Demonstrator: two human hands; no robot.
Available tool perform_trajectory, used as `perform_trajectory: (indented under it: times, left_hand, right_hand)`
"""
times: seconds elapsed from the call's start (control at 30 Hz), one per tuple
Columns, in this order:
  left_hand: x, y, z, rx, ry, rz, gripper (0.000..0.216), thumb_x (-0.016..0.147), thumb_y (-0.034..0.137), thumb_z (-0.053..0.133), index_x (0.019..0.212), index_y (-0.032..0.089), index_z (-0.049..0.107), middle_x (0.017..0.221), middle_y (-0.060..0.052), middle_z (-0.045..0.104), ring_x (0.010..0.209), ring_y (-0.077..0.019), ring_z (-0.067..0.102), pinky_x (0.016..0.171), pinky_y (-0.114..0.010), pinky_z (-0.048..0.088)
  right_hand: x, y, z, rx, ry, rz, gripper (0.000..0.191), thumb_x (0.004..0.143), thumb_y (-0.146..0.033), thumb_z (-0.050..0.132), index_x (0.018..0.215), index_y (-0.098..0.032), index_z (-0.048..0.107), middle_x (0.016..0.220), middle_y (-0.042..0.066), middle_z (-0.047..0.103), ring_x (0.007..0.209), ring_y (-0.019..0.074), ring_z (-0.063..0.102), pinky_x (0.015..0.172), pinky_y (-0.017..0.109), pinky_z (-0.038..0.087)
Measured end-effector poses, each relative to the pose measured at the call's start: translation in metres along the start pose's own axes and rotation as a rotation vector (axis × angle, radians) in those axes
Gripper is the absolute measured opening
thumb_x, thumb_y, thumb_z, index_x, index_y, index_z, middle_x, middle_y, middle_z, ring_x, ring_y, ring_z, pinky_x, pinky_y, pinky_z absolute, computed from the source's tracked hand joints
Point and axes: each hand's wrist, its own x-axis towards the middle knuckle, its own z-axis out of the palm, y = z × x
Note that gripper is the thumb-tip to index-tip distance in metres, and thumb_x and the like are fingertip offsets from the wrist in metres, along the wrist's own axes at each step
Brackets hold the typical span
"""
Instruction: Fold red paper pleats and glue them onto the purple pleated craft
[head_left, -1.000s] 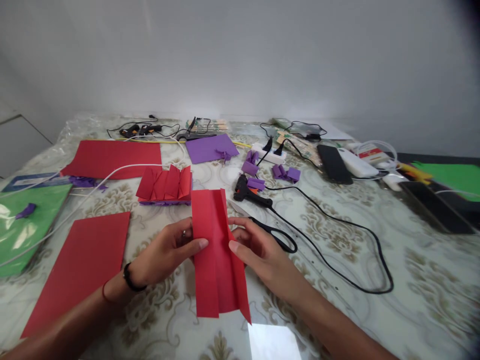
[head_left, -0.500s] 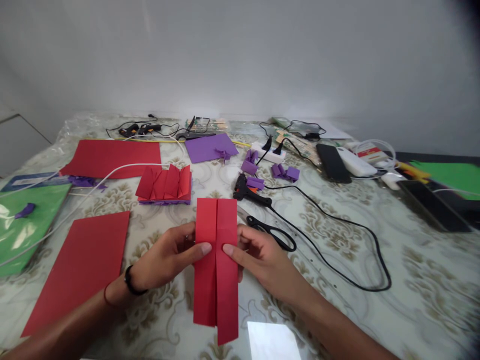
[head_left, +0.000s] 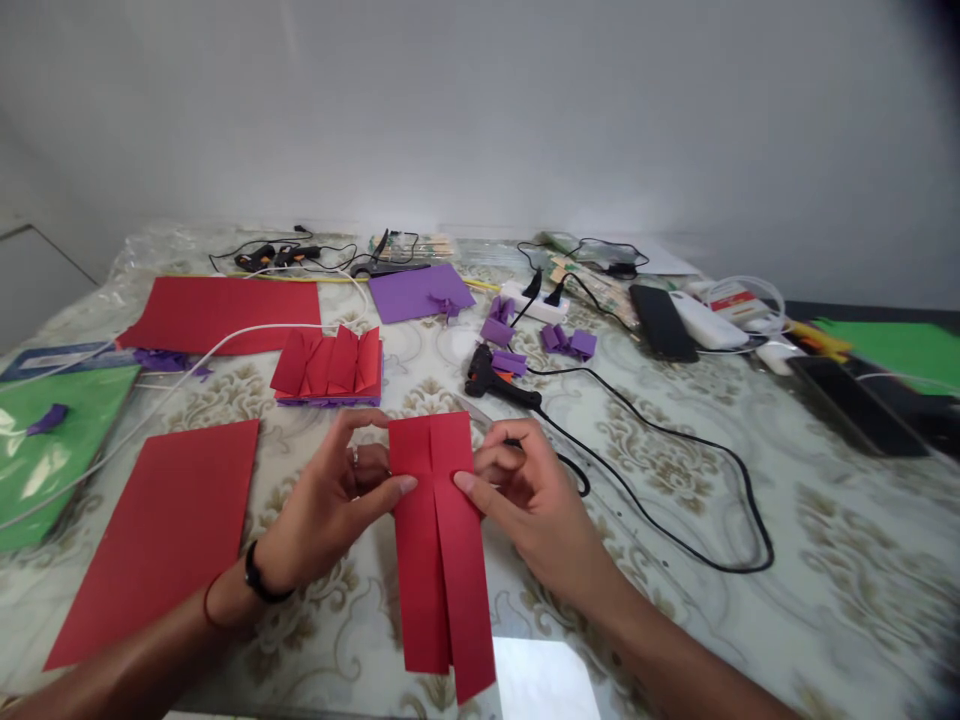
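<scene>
A long strip of red paper (head_left: 420,570), folded lengthwise so that two flaps meet near its middle, is held up over the table. My left hand (head_left: 337,500) grips its left edge, thumb on the front and fingers behind. On the right edge, my right hand (head_left: 532,490) pinches it the same way. The flaps part slightly toward the lower end, and the right one reaches lower. Black-handled scissors (head_left: 574,475) lie partly hidden behind my right hand. Beyond the paper rests a black glue gun (head_left: 499,382).
Folded red pieces (head_left: 330,362) sit stacked on purple paper. Red sheets (head_left: 161,520) and a green pack (head_left: 71,440) lie left. Small purple folded pieces (head_left: 570,343) surround a white power strip (head_left: 536,302). The glue gun's black cord (head_left: 705,450) loops right, near phones (head_left: 664,322).
The red paper's top edge has dropped and its lower end has swung a little right. Both hands keep hold of it, with the right hand now covering more of the scissors.
</scene>
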Motion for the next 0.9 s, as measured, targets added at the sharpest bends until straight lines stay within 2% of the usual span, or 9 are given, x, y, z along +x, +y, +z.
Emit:
perform_trajectory:
  times: [0.1,0.2,0.3,0.37,0.47,0.6,0.7,0.8,0.9]
  left_hand:
    - [-0.004,-0.001,0.004,0.036,0.089,0.109,0.037,0.094,0.025,0.077,0.119,0.028,0.051,0.078,0.006,0.067,0.071,-0.0109,0.066,0.066,-0.020,0.054]
    - [-0.007,0.001,0.006,0.101,0.183,0.200,0.027,0.092,0.022,0.077,0.108,0.027,0.056,0.079,0.006,0.068,0.069,-0.0098,0.066,0.065,-0.018,0.054]
    - [-0.009,0.004,0.006,0.219,0.130,0.204,0.020,0.090,0.027,0.081,0.104,0.024,0.067,0.091,0.001,0.075,0.078,-0.0136,0.072,0.069,-0.022,0.058]
    - [-0.010,0.006,0.004,0.304,0.074,0.162,0.027,0.089,0.033,0.082,0.113,0.025,0.073,0.100,-0.002,0.079,0.087,-0.0182,0.075,0.077,-0.026,0.060]
    - [-0.009,0.006,0.001,0.455,0.092,0.139,0.031,0.090,0.035,0.082,0.119,0.028,0.076,0.099,-0.001,0.081,0.087,-0.0197,0.075,0.079,-0.028,0.060]
    - [-0.006,0.007,-0.002,0.556,0.113,0.284,0.014,0.090,0.031,0.082,0.105,0.031,0.083,0.094,-0.001,0.075,0.085,-0.0178,0.069,0.081,-0.028,0.057]
    - [-0.003,0.009,-0.002,0.530,0.121,0.368,0.005,0.088,0.031,0.084,0.093,0.031,0.085,0.099,-0.003,0.069,0.094,-0.0186,0.066,0.088,-0.030,0.054]
    - [-0.004,0.013,0.000,0.385,0.017,0.265,0.008,0.092,0.034,0.081,0.096,0.027,0.084,0.101,-0.004,0.076,0.098,-0.0204,0.070,0.090,-0.031,0.055]
    - [-0.006,0.017,0.003,0.323,-0.041,0.077,0.017,0.096,0.037,0.075,0.100,0.024,0.084,0.094,-0.004,0.082,0.086,-0.0199,0.074,0.077,-0.028,0.057]
  right_hand:
    - [-0.002,-0.004,-0.001,-0.121,-0.013,-0.041,0.021,0.093,-0.035,0.075,0.110,-0.028,0.066,0.096,0.001,0.066,0.085,0.0169,0.064,0.070,0.027,0.052]
    - [-0.003,-0.009,0.000,-0.166,-0.021,-0.035,0.022,0.089,-0.035,0.078,0.110,-0.029,0.074,0.102,0.003,0.068,0.091,0.0194,0.065,0.073,0.029,0.055]
    - [-0.003,-0.010,0.001,-0.155,-0.002,-0.018,0.024,0.086,-0.034,0.080,0.109,-0.029,0.077,0.104,0.004,0.070,0.086,0.0192,0.065,0.072,0.031,0.056]
    - [-0.005,-0.009,0.002,-0.141,0.005,-0.015,0.023,0.086,-0.034,0.080,0.107,-0.029,0.077,0.108,0.004,0.072,0.085,0.0195,0.066,0.074,0.033,0.057]
    - [-0.006,-0.007,0.003,-0.163,0.007,-0.060,0.017,0.087,-0.032,0.081,0.103,-0.029,0.078,0.104,0.004,0.073,0.084,0.0195,0.065,0.077,0.035,0.055]
    - [-0.004,-0.008,0.002,-0.213,0.025,-0.163,0.006,0.088,-0.030,0.082,0.093,-0.029,0.080,0.085,0.000,0.063,0.077,0.0181,0.059,0.072,0.034,0.049]
    - [-0.003,-0.010,0.001,-0.210,0.033,-0.195,0.003,0.086,-0.029,0.083,0.088,-0.030,0.081,0.091,0.001,0.062,0.088,0.0199,0.061,0.080,0.036,0.048]
    - [-0.004,-0.012,0.001,-0.179,-0.003,-0.156,0.005,0.087,-0.031,0.082,0.086,-0.027,0.078,0.095,0.002,0.066,0.093,0.0212,0.064,0.086,0.037,0.049]
    - [-0.005,-0.013,0.003,-0.142,-0.032,-0.060,0.010,0.088,-0.034,0.080,0.086,-0.025,0.076,0.085,0.001,0.069,0.081,0.0194,0.064,0.077,0.034,0.050]
